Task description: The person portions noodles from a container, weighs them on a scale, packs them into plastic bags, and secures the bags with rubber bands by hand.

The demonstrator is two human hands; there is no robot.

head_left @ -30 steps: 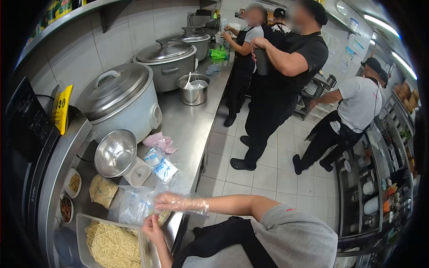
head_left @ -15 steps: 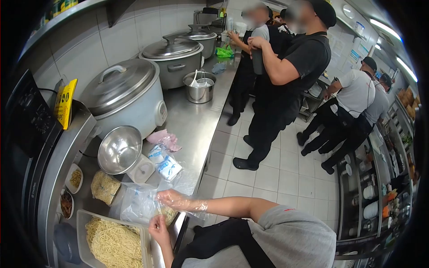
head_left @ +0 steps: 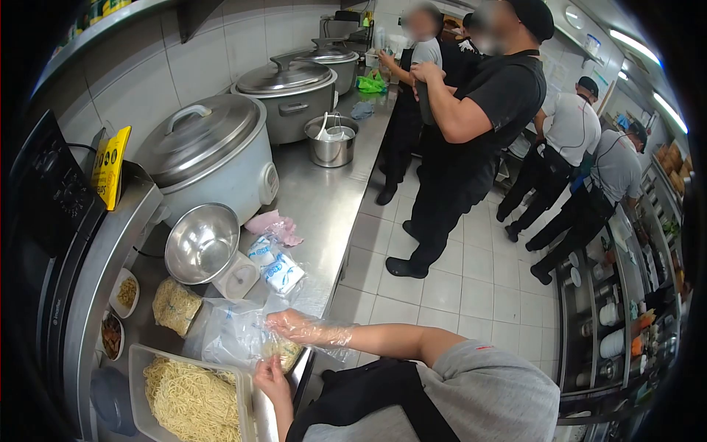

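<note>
My right hand [head_left: 289,325], in a clear plastic glove, has its fingers closed at the top of a small clear plastic bag of noodles [head_left: 289,352]. Below it, my bare left hand [head_left: 272,379] pinches the near edge of the same bag. Just left of both hands lies a stack of clear plastic bags [head_left: 230,331]. A filled bag of noodles [head_left: 177,306] rests behind that stack. Close to my left hand stands a clear plastic tub [head_left: 140,401] with a heap of loose noodles [head_left: 191,401] inside.
A steel bowl [head_left: 202,243] sits on a white scale [head_left: 237,276]. Beside it are blue-and-white packets [head_left: 281,271] and a pink cloth [head_left: 275,226]. Large rice cookers [head_left: 210,155] and a steel pot [head_left: 331,151] line the counter. Several people stand in the aisle.
My hands stay at the noodle bag and shift only slightly. The view has moved a little. Two co-workers in the back right have moved apart.
</note>
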